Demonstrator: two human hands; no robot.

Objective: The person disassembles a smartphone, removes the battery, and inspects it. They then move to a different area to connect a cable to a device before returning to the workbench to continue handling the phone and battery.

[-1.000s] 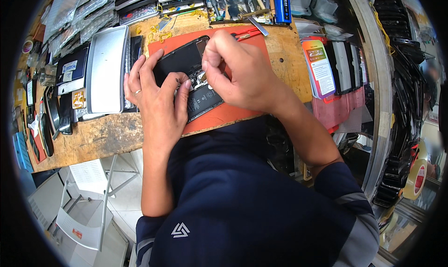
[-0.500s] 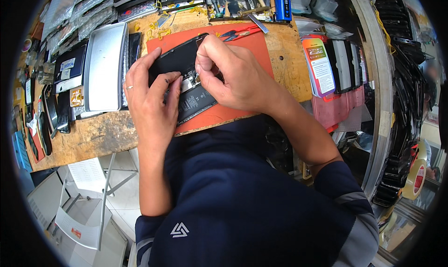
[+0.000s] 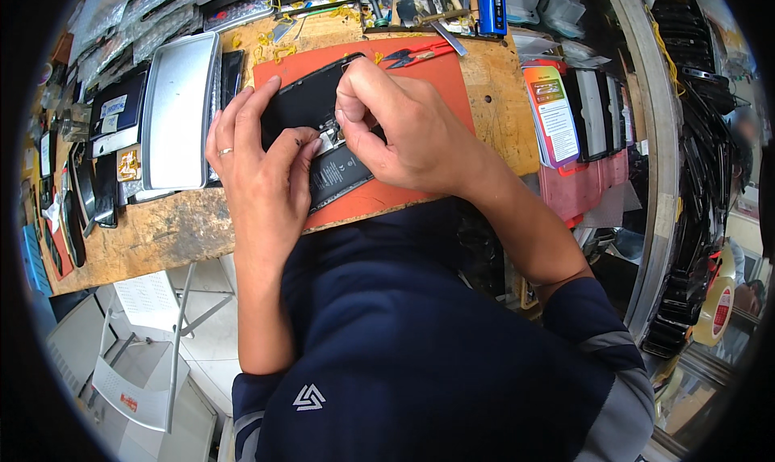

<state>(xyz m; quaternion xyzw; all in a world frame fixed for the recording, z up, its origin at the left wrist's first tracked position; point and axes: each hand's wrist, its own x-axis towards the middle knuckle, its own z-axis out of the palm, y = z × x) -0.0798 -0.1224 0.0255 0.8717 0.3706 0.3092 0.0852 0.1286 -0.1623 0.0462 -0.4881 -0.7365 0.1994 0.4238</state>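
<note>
An opened phone lies on an orange-red mat (image 3: 440, 159). Its black screen panel (image 3: 303, 98) is folded out at the far side, and its body with a dark battery (image 3: 337, 171) is nearer me. My left hand (image 3: 262, 159) grips the phone from the left, its thumb and forefinger closed beside the exposed metal connector parts (image 3: 329, 132) and the other fingers along the panel's edge. Over those parts, my right hand (image 3: 395, 123) is closed in a pinch. Whatever sits between its fingertips is too small and hidden to name.
Red-handled tweezers or snips (image 3: 420, 53) lie at the mat's far edge. A silver metal tray (image 3: 182, 115) stands left, with phones beside it. A tool holder (image 3: 412, 6) and a blue device (image 3: 490, 6) are behind. Phone cases (image 3: 593, 111) stand right; a folding chair (image 3: 145, 373) is lower left.
Both hands stay at the phone in nearly the same pose. My right fingertips have shifted slightly left and down; the whole view has moved a little.
</note>
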